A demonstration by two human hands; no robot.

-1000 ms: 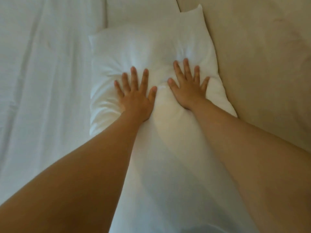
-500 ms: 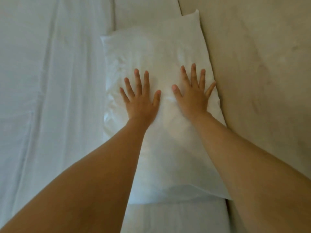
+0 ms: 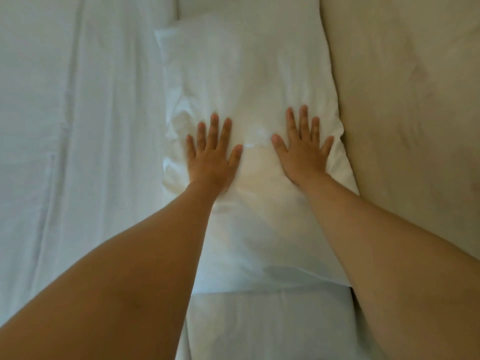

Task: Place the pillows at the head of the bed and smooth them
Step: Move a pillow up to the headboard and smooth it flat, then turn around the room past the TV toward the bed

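A white pillow (image 3: 246, 81) lies flat along the beige headboard, its long side running away from me. My left hand (image 3: 211, 154) rests palm down on the pillow's left half, fingers spread. My right hand (image 3: 302, 149) presses flat on its right half, near the edge by the headboard, fingers also spread. Neither hand grips anything. Small creases show at the pillow's left edge beside my left hand. A second white pillow (image 3: 272, 326) lies just below it, partly hidden by my forearms.
The beige padded headboard (image 3: 405, 105) fills the right side. A white sheet or duvet (image 3: 78, 152) with long folds covers the bed to the left. Another white pillow edge (image 3: 246, 9) shows at the top.
The deep dent my palms made a second ago is gone and the pillow looks flatter. My hands have spread further apart. The view has shifted, showing the pillow's near end.
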